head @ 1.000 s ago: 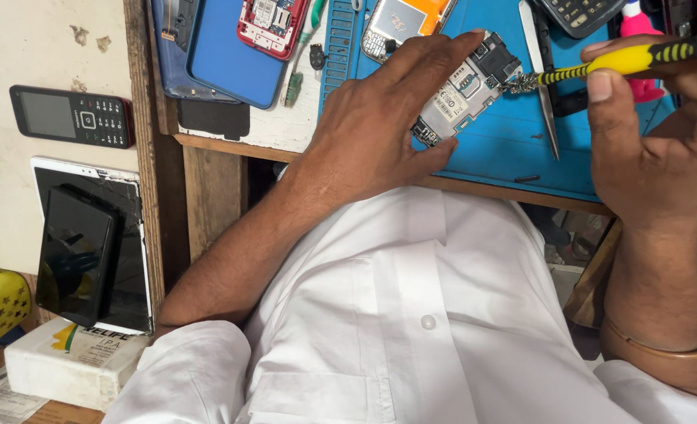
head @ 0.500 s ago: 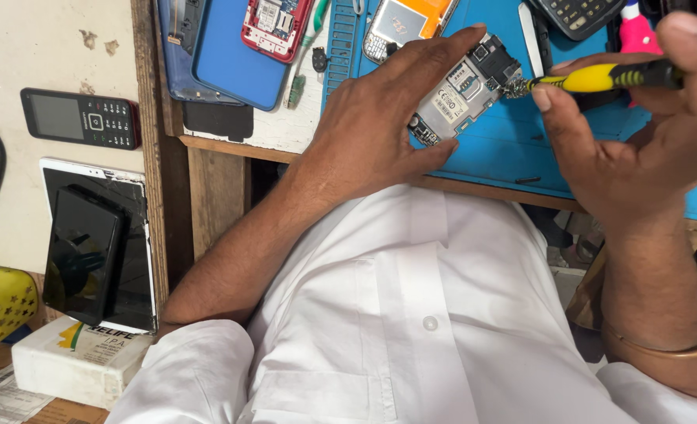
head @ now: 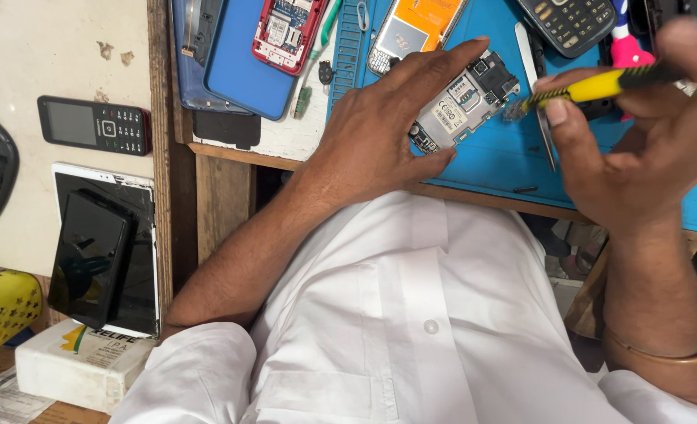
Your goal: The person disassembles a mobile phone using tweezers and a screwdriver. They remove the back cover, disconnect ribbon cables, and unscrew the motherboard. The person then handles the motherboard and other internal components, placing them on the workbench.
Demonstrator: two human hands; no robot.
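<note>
The left hand (head: pixel 380 133) presses the small bare grey phone board (head: pixel 462 100) flat on the blue rubber mat (head: pixel 490 161), and the right hand (head: pixel 639 133) grips a thin yellow-and-black screwdriver (head: pixel 592 86) touching its corner, so the phone looks open and far from back together.

Your left hand (head: pixel 380 133) hides the opened phone's (head: pixel 466 98) seven-o'clock end; the screwdriver (head: pixel 592 86) tip blurs at nine o'clock.
</note>
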